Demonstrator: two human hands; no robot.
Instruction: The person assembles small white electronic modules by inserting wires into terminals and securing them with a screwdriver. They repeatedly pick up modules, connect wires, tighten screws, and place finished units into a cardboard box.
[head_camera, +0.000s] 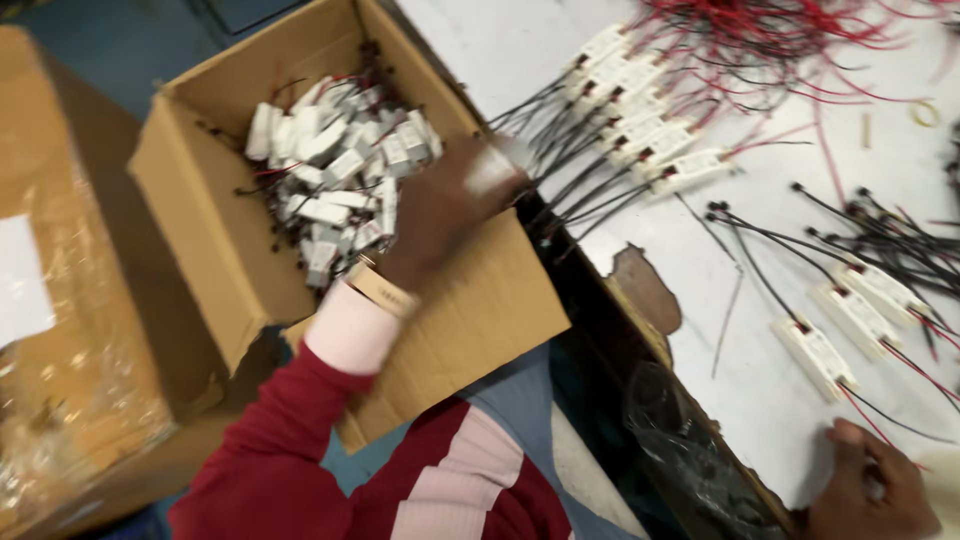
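Reaching across the open cardboard box (215, 215), the left hand (450, 205) has its fingers (490, 170) curled around a small white block (497, 165) at the box's near corner (motion blur here, so how tightly they close is hard to read, but the block sits inside the bent fingers). That block's long axis runs from the fingertips up and away toward the table, and black wires (575, 185) fan out past the fingertips toward the upper right. Behind the knuckles, inside the box, lies a heap of like white blocks (335, 175) with red and black leads. Just beyond the fingertips, a row of white blocks (640, 110) lies on the white table (770, 380), red wires (780, 35) trailing off their far ends.

Down at the lower right, the right hand (870, 490) rests on the table edge, fingers bent and close together, a thin red wire (875, 425) running up to them; whether they pinch it I cannot tell. Above those fingers lie three more white blocks (850, 315), long axes slanting down to the right.
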